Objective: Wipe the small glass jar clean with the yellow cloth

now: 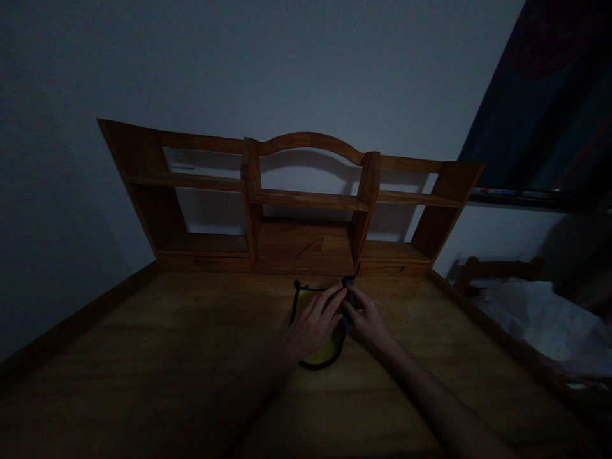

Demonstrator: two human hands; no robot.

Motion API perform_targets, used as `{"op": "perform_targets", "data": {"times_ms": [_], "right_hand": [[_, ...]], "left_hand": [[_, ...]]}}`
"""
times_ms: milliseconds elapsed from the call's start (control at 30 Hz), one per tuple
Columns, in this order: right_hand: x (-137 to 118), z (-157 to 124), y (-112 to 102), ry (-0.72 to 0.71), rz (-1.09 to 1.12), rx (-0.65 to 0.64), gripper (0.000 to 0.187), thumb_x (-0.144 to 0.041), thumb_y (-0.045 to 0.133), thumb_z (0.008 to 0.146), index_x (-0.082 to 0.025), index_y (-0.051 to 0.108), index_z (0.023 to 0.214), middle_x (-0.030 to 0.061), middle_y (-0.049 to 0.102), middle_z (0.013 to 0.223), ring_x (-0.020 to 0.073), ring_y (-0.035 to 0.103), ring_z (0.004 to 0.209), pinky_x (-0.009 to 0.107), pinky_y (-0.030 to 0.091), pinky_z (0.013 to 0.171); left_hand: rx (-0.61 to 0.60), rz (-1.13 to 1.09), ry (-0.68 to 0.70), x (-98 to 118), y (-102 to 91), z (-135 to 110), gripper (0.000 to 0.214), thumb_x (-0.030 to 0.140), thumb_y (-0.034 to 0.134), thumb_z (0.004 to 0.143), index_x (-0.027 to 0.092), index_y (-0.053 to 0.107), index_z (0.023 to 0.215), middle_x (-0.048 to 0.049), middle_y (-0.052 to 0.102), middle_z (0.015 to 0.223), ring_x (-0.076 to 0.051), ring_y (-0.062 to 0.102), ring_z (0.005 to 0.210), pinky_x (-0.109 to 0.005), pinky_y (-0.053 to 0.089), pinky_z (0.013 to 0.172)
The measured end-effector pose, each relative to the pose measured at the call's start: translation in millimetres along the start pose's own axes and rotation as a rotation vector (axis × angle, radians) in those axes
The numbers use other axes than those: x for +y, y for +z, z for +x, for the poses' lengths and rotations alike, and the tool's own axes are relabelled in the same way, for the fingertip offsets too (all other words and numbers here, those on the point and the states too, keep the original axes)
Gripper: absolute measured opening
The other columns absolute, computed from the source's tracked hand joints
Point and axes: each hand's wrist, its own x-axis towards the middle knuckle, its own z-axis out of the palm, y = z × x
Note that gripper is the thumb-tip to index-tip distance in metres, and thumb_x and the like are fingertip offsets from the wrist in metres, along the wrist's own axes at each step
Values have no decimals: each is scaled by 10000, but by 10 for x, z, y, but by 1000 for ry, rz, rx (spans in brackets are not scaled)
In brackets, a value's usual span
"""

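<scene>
A yellow cloth with a dark border (pixel 319 357) lies flat on the wooden desk (pixel 191 357) near its middle. My left hand (pixel 313 325) rests flat on the cloth, fingers stretched out towards the far right corner. My right hand (pixel 366 319) is at the cloth's right edge with its fingers drawn together, pinching the dark border by the far corner. The room is dim, and the hands cover most of the cloth.
A wooden shelf unit (pixel 306 204) with open compartments stands at the desk's back edge against a pale wall. To the right of the desk are a wooden chair back (pixel 497 268) and white bedding (pixel 540 319). A dark curtain (pixel 549 102) hangs at upper right.
</scene>
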Motion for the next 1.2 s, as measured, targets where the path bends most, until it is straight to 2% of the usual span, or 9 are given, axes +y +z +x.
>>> {"op": "perform_targets", "data": {"times_ms": [200,400,600,733,833,967,1200], "right_hand": [[6,-12,1,-6,-35,25,357,-313,548,878,-239,594,1224,79,668,1137,267,625,996,394,473,868],[-60,10,-16,43,-17,94,249,-341,557,852,-213,626,1053,45,670,843,218,605,731,316,462,670],[-51,33,20,107,122,132,250,-422,576,823,-209,585,956,39,633,800,205,579,735,296,462,642],[-6,30,64,123,160,132,267,-452,590,820,-212,561,933,35,636,817,196,579,731,285,463,629],[32,34,81,114,191,114,268,-455,597,826,-218,556,944,33,644,814,197,589,727,279,466,618],[61,38,89,94,178,105,309,-451,597,830,-215,569,1027,46,666,858,215,613,772,294,486,655],[104,44,122,76,69,141,425,-391,605,823,-196,569,1199,92,674,1084,247,629,967,359,495,845]], "left_hand": [[-31,-32,-50,1,8,5,531,271,376,980,243,211,1484,-95,367,1479,-209,361,1374,-399,366,1124],[45,-186,-218,-59,63,29,611,390,479,937,275,201,1469,-97,344,1482,-222,367,1372,-406,388,1102],[48,-226,-304,-115,148,14,710,476,626,828,225,297,1404,-133,473,1379,-263,487,1272,-440,439,1035],[48,-233,-363,-115,162,4,664,477,613,840,228,312,1376,-111,601,1234,-242,609,1131,-384,521,914],[31,-201,-372,-119,167,-7,666,477,602,848,242,298,1391,-92,623,1224,-228,631,1102,-346,540,873],[36,-141,-353,-147,189,-31,699,474,614,841,242,286,1412,-97,618,1246,-241,634,1099,-360,537,878],[61,-46,-276,-179,211,-47,701,478,612,841,239,297,1420,-94,641,1195,-236,649,1058,-353,535,869]]}}
